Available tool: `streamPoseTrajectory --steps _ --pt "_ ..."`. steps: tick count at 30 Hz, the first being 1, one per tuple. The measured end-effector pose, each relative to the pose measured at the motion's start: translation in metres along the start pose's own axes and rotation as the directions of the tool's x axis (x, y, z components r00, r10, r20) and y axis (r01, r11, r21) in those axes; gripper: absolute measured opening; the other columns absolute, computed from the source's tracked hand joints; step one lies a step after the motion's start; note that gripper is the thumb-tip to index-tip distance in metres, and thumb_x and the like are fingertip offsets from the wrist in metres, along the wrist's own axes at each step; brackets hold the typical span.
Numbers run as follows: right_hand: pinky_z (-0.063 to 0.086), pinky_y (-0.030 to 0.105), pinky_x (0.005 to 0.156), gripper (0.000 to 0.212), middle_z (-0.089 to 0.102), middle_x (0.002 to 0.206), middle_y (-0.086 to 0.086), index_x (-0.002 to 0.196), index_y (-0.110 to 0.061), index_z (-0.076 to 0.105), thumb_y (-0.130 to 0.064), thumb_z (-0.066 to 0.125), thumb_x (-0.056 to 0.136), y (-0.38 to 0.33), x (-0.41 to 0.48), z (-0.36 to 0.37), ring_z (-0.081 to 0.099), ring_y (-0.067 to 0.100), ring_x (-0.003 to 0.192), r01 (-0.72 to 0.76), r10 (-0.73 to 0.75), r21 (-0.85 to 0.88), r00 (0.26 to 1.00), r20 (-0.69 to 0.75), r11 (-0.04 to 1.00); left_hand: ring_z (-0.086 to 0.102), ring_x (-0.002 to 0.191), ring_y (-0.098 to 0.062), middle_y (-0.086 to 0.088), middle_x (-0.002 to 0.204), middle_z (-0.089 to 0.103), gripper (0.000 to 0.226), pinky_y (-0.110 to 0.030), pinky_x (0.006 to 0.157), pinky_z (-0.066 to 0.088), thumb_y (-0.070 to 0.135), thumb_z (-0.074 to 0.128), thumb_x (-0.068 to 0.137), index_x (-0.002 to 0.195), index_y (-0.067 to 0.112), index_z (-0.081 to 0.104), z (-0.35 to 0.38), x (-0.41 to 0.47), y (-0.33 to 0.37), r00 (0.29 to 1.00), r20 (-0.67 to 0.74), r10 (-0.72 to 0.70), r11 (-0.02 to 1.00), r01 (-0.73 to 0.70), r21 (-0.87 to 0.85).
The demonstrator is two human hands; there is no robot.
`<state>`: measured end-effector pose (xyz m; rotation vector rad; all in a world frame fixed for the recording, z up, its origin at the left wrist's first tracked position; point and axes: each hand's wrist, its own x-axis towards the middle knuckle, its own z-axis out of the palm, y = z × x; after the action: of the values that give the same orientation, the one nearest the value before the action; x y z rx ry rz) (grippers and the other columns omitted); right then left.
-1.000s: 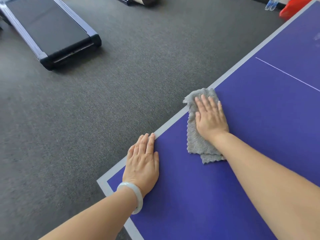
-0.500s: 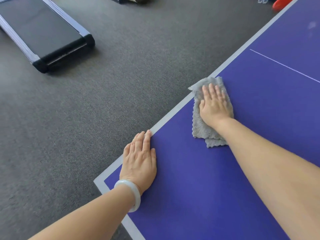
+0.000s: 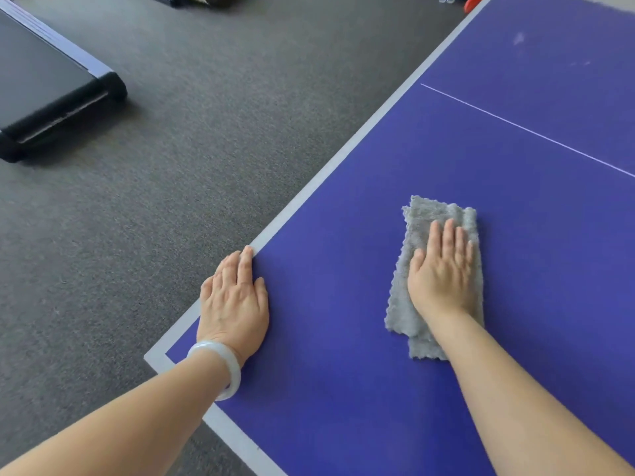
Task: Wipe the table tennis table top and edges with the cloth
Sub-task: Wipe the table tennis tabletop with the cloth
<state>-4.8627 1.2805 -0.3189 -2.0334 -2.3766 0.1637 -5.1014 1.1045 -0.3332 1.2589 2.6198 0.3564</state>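
Fuzzy grey cloth (image 3: 434, 211) under flat right hand (image 3: 443, 274), fingers together, on smooth purple table (image 3: 343, 304)

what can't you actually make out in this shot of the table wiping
Head view only:
- Table surface under the cloth: covered by the cloth and the right hand.
- Red object: cut off by the top edge, so it cannot be identified.
- Black machine on the floor: cut off at the left edge.
- Table's far end: beyond the frame.
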Motion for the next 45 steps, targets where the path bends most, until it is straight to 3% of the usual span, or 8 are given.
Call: streamPoseTrajectory --steps 2,7,14,18,26,32,39,45 --pt "-0.003 0.047 0.124 0.066 -0.004 0.165 0.019 0.158 -0.005 -0.001 -0.035 0.023 0.104 -0.045 -0.029 0.007 -0.006 0.031 0.153 -0.002 0.0 0.091 1.0 0.018 0.996 0.02 0.147 -0.018 -0.001 0.158 0.028 0.057 -0.038 0.119 0.012 0.035 0.027 0.101 0.155 0.022 0.019 0.0 0.0 0.001 1.0 -0.01 0.0 1.0 -0.001 -0.015" --pt "0.009 0.045 0.123 0.065 0.012 0.165 0.012 0.157 -0.009 0.02 -0.04 0.027 0.101 -0.071 -0.136 0.026 0.006 0.025 0.154 0.614 -0.619 0.125 0.785 0.0 0.779 0.022 0.147 -0.02 -0.003 0.158 0.028 0.056 -0.042 0.12 0.015 0.035 0.03 0.102 0.155 0.024 0.02 -0.002 -0.002 0.0 1.0 -0.013 0.01 1.0 -0.01 -0.014" --pt "0.001 0.039 0.126 0.072 0.004 0.166 0.009 0.157 -0.01 0.007 -0.044 0.002 0.094 0.093 -0.053 -0.001 -0.001 0.021 0.154 0.188 -0.189 -0.036 0.982 -0.003 0.981 0.016 0.149 -0.039 -0.022 0.16 0.023 0.053 -0.056 0.121 0.012 0.01 0.03 0.101 0.153 0.002 0.028 -0.008 -0.005 0.011 0.99 -0.024 0.137 0.975 -0.131 0.178" --pt "-0.003 0.038 0.126 0.069 -0.003 0.166 0.007 0.156 -0.012 -0.002 -0.042 0.0 0.095 0.088 -0.053 0.003 -0.007 0.02 0.154 0.165 -0.165 -0.028 0.986 0.002 0.986 0.027 0.148 -0.033 -0.018 0.158 0.031 0.058 -0.053 0.12 0.02 0.01 0.058 0.092 0.147 0.001 0.041 0.001 0.005 0.072 0.807 0.051 0.588 0.776 -0.581 0.245" --pt "0.0 0.038 0.126 0.064 -0.003 0.166 0.001 0.158 -0.016 0.003 -0.043 0.006 0.101 0.155 -0.034 -0.008 -0.009 0.013 0.153 0.318 -0.318 -0.024 0.948 0.028 0.948 -0.004 0.153 -0.013 0.007 0.166 0.002 0.059 -0.034 0.123 -0.009 0.043 0.014 0.103 0.159 0.025 0.01 0.045 0.051 0.176 0.727 0.189 0.66 0.72 -0.684 0.12" --pt "0.002 0.042 0.125 0.065 -0.002 0.167 0.011 0.159 -0.009 0.001 -0.037 0.021 0.104 0.151 0.002 -0.016 -0.003 0.024 0.154 -0.245 0.246 0.054 0.969 -0.023 0.968 0.005 0.153 -0.013 0.005 0.165 0.014 0.063 -0.037 0.124 -0.001 0.045 0.015 0.099 0.158 0.024 0.021 0.046 0.05 0.175 0.729 0.185 0.659 0.73 -0.679 0.074" --pt "0.019 0.044 0.12 0.065 0.014 0.166 0.005 0.158 -0.015 0.023 -0.043 0.035 0.101 0.121 -0.086 -0.002 0.011 0.021 0.154 0.422 -0.425 0.091 0.905 0.016 0.902 0.007 0.152 -0.011 0.005 0.164 0.017 0.061 -0.04 0.124 0.005 0.044 0.019 0.1 0.157 0.022 0.024 0.045 0.051 0.173 0.728 0.18 0.662 0.735 -0.677 0.039" --pt "0.012 0.049 0.124 0.061 0.018 0.163 0.019 0.156 -0.003 0.019 -0.032 0.028 0.104 0.273 0.017 -0.03 0.016 0.032 0.152 -0.35 0.351 0.021 0.935 -0.051 0.937 0.007 0.152 -0.012 0.006 0.164 0.018 0.061 -0.041 0.124 0.006 0.042 0.022 0.099 0.157 0.023 0.024 0.043 0.051 0.177 0.738 0.198 0.645 0.745 -0.665 0.055"
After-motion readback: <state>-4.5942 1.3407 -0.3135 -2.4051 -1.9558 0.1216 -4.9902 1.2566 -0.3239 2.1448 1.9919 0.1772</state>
